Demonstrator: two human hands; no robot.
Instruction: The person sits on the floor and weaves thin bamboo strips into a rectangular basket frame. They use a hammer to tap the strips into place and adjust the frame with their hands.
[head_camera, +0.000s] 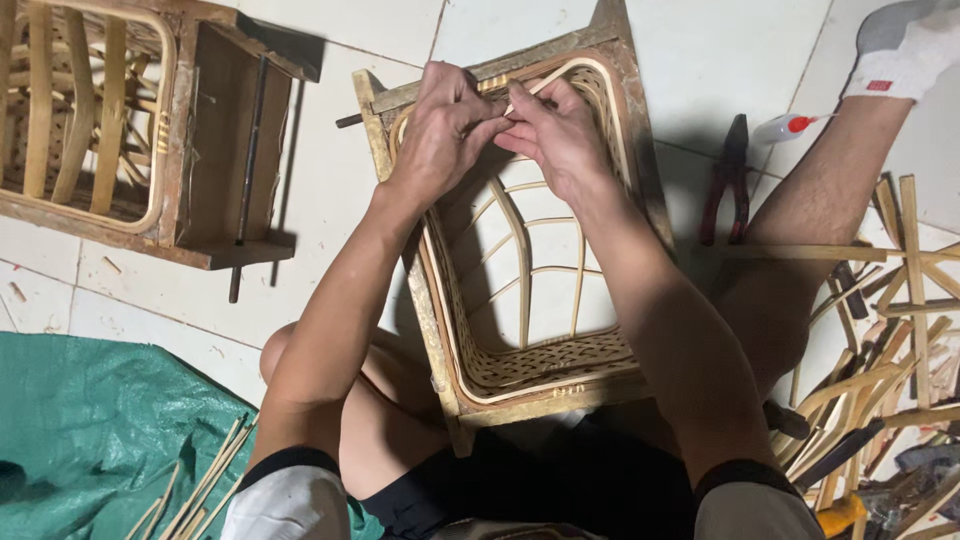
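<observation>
We are sitting on a pale tiled floor (330, 200), knees drawn up, with a square wooden frame (415, 300) lying between our legs, its inside lined with woven cane and thin curved ribs. Our left hand (440, 130) and right hand (555, 135) are meeting at the frame's far edge, fingers pinched tight together on a thin cane strip (530, 95) that is running along the rim there. A second wooden frame (150, 140), also caned, is lying well apart at the upper left. A green tarp (90, 430) is covering the floor at the lower left, with loose cane slivers resting on its edge. Red-handled pliers (728, 180) and a small glue bottle (785, 127) are lying right of the frame, and a heap of cane offcuts (890, 380) is piling up at the far right.
</observation>
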